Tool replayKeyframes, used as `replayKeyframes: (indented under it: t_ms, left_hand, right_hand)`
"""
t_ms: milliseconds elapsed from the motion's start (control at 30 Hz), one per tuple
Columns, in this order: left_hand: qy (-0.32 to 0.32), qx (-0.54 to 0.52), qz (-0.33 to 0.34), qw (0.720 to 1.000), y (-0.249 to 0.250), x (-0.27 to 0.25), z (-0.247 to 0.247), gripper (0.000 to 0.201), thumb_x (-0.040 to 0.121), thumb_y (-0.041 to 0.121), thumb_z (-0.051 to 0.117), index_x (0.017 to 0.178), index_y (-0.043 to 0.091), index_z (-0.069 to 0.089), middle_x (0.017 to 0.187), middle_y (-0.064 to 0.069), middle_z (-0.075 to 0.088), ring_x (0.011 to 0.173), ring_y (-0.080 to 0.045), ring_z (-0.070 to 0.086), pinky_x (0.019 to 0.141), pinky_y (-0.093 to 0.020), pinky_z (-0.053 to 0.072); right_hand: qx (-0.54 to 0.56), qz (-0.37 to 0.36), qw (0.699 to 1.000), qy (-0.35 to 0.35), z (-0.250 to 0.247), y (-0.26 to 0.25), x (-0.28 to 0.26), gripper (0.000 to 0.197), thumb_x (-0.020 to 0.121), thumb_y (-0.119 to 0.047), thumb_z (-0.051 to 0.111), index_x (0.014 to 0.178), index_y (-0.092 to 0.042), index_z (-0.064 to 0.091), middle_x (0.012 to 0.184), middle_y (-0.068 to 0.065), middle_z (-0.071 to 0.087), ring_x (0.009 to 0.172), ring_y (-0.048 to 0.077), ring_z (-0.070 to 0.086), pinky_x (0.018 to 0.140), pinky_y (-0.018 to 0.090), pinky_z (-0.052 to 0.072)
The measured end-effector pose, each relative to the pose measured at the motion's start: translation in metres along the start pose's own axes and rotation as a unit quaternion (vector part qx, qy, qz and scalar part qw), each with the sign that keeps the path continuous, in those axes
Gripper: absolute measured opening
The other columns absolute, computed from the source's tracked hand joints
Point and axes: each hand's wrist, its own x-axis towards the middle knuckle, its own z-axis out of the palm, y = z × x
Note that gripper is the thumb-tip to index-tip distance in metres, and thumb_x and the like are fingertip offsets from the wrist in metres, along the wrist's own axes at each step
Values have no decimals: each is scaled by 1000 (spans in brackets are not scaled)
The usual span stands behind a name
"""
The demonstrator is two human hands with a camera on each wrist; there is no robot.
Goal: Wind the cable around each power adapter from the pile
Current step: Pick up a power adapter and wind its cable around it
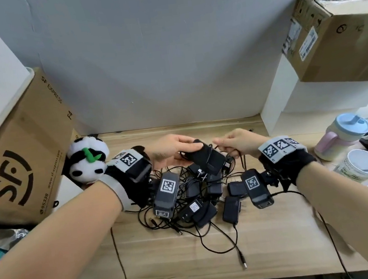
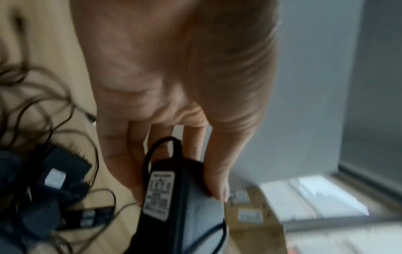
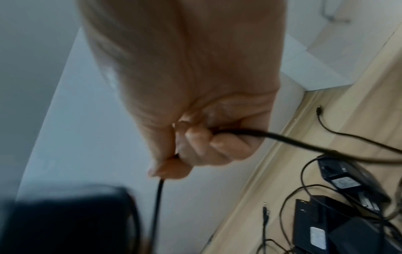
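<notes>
My left hand [image 1: 175, 151] grips a black power adapter [image 1: 207, 157] above the pile, thumb on one side and fingers on the other; the left wrist view shows the adapter [image 2: 172, 206] with its white label and a loop of cable over its top. My right hand [image 1: 232, 143] pinches that adapter's black cable [image 3: 282, 137] in curled fingers, just right of the adapter. The cable [image 3: 157, 202] runs down from the fist toward the blurred adapter [image 3: 65, 218]. Below both hands a pile of black adapters [image 1: 207, 197] lies in tangled cables on the wooden desk [image 1: 273, 240].
A plush panda [image 1: 87, 161] and a brown SF Express box [image 1: 22, 160] stand at left. At right are a pastel lidded cup [image 1: 344, 134], a paper cup [image 1: 359, 165], white cables and a cardboard box [image 1: 337, 34] on a shelf. A loose plug [image 1: 243, 263] lies near the front edge.
</notes>
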Motion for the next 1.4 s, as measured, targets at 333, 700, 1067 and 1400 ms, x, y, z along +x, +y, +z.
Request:
replayKeyframes:
  t_ms: [333,700,1067,1400]
  left_hand:
    - [224,-191,30,955,-5,18,2,22,94,13,55,110,-1,51,96,-19,56,74,-25,58,44,-22,52]
    - [112,-347,38,930,-16,4,-5,42,92,21,57,125,-3,49,109,-19,55,85,-28,64,61,-27,58]
    - [25,-9,7,1000,-15,-6,7,23,91,12,58,111,2,52,101,-13,59,86,-19,62,74,-23,57]
    - [156,-353,31,922,-22,7,-3,36,96,15,50,127,-3,46,124,-24,51,93,-31,58,55,-29,58]
  right_hand:
    - [98,-92,990,-48,24,-12,-16,33,102,-19,32,76,-12,52,52,-3,38,44,8,36,45,17,31]
    - [111,-64,990,-59,29,11,-15,32,101,-23,37,74,-13,52,47,-10,37,43,6,33,47,16,33]
    - [111,-23,994,12,9,-22,-10,36,101,-30,37,69,-15,43,40,-12,31,33,3,26,34,13,20]
    - [17,-69,996,-59,29,-9,-26,31,102,-23,32,77,-13,49,49,-8,31,41,6,27,40,15,24]
